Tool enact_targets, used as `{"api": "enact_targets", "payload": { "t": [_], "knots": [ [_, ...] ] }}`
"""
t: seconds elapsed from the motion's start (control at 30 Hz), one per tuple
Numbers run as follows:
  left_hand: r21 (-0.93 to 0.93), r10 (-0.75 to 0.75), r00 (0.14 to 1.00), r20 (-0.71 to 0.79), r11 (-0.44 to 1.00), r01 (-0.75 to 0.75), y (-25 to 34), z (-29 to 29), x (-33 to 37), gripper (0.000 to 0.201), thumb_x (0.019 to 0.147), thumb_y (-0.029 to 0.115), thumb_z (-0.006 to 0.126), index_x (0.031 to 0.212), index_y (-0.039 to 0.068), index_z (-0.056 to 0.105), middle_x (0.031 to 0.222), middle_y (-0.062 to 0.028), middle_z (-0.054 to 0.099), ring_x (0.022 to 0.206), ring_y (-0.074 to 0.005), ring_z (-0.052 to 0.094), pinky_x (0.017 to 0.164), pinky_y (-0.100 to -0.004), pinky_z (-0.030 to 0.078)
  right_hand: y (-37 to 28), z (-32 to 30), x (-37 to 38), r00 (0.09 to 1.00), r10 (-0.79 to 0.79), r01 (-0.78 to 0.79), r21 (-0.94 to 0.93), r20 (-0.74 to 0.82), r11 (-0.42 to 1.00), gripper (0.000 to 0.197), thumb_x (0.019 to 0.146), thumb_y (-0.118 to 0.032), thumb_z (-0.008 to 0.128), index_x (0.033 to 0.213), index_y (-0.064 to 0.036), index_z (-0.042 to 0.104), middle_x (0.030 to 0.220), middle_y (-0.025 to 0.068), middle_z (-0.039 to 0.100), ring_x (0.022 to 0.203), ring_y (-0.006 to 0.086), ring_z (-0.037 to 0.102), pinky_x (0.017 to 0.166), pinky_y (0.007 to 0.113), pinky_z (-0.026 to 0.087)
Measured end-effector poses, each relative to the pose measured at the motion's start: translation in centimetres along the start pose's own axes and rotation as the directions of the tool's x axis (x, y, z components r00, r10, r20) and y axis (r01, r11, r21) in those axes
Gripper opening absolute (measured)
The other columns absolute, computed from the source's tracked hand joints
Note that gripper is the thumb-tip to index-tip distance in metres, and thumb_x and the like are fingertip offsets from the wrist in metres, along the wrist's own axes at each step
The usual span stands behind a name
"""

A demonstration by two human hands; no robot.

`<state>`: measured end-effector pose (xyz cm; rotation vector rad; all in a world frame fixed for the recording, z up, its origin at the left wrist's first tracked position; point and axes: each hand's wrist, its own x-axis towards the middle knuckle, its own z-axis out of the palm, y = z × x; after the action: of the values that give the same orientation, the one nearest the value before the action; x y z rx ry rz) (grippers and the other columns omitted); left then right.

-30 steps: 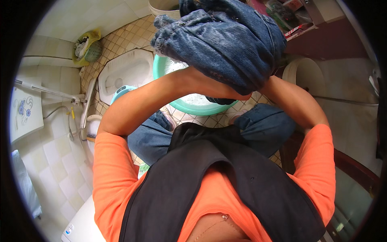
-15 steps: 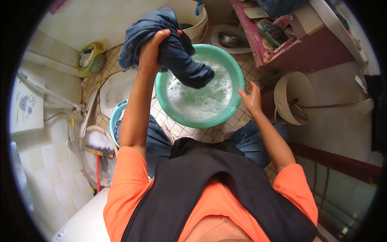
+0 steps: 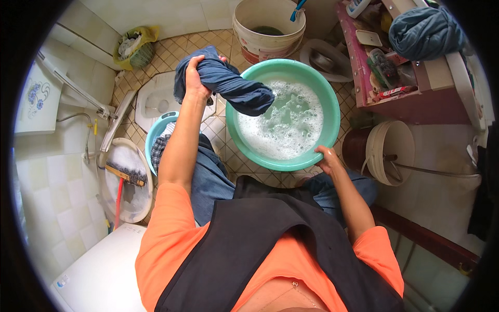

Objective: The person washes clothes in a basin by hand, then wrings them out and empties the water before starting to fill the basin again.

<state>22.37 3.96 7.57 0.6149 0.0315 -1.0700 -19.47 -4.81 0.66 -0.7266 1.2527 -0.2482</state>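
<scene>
My left hand is closed around a bunched, twisted dark blue garment. I hold it up over the left edge of a round green basin, and its loose end hangs over the inside of the rim. Foamy, soapy water fills the basin's bottom. At the near right side of the basin, my right hand grips the rim, with the thumb on top and the fingers partly hidden. What kind of garment it is cannot be told.
A blue tub with checked cloth stands left of my leg, beside a squat toilet. Behind the basin is a white bucket. A rolled blue garment lies on the cluttered shelf at right, above another bucket.
My right hand, earlier open beside the basin, has closed on its rim. The garment in my left hand now hangs farther left over the basin, exposing more water. The whole view has shifted.
</scene>
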Motion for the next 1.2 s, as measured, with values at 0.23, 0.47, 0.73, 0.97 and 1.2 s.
{"api": "enact_targets", "payload": {
  "t": [0.23,0.47,0.73,0.97,1.2],
  "knots": [
    [0.106,-0.326,0.933,-0.148,0.933,0.343,-3.9,-4.0,2.5,0.038,0.077,0.031,0.050,0.087,-0.005,0.059,0.085,-0.0186,0.064,0.077,-0.0301,0.061,0.079,-0.0407,0.049,0.6,-1.6,1.2,0.999,-0.036,0.036,0.110,-0.003,0.993,0.041,0.069,-0.001,0.056,0.109,0.0065,0.048,0.101,0.0136,0.055,0.091,0.0276,0.055,0.080,0.041,0.047],
    [-0.135,-0.388,0.906,-0.171,0.920,0.368,-6.1,-4.6,2.7,0.038,0.074,0.029,0.053,0.088,-0.006,0.055,0.080,-0.0191,0.061,0.074,-0.0301,0.060,0.076,-0.0408,0.049,0.6,-3.3,1.7,0.997,-0.071,0.068,0.130,0.019,0.989,0.048,0.066,0.004,0.054,0.114,0.0057,0.043,0.105,0.0142,0.052,0.095,0.0305,0.053,0.087,0.044,0.044],
    [-0.068,-0.262,0.940,-0.220,0.965,0.253,-6.5,-5.3,4.3,0.038,0.072,0.031,0.055,0.085,-0.005,0.057,0.081,-0.0198,0.062,0.074,-0.0304,0.061,0.076,-0.0412,0.050,0.5,-3.4,2.1,0.994,-0.083,0.089,0.080,-0.072,0.993,0.048,0.074,-0.003,0.059,0.117,0.0078,0.041,0.110,0.0167,0.051,0.098,0.0324,0.052,0.087,0.045,0.044],
    [-0.037,-0.146,0.989,-0.004,0.989,0.146,-3.2,-1.2,2.2,0.040,0.076,0.030,0.052,0.091,-0.007,0.054,0.086,-0.0200,0.062,0.079,-0.0300,0.061,0.079,-0.0412,0.050,0.2,-2.7,1.6,0.962,-0.198,0.174,-0.137,-0.190,0.975,0.043,0.074,-0.006,0.066,0.113,0.0028,0.049,0.100,0.0128,0.058,0.086,0.0256,0.059,0.072,0.038,0.050],
    [-0.032,-0.215,0.968,0.133,0.975,0.221,-1.3,1.0,-0.1,0.039,0.078,0.028,0.053,0.095,-0.008,0.054,0.089,-0.0204,0.062,0.082,-0.0293,0.062,0.077,-0.0401,0.051,0.4,-2.4,2.1,0.951,-0.287,0.245,-0.279,-0.119,0.928,0.047,0.075,-0.007,0.065,0.117,0.0005,0.045,0.102,0.0137,0.057,0.085,0.0270,0.060,0.068,0.040,0.052]
  ]
}}
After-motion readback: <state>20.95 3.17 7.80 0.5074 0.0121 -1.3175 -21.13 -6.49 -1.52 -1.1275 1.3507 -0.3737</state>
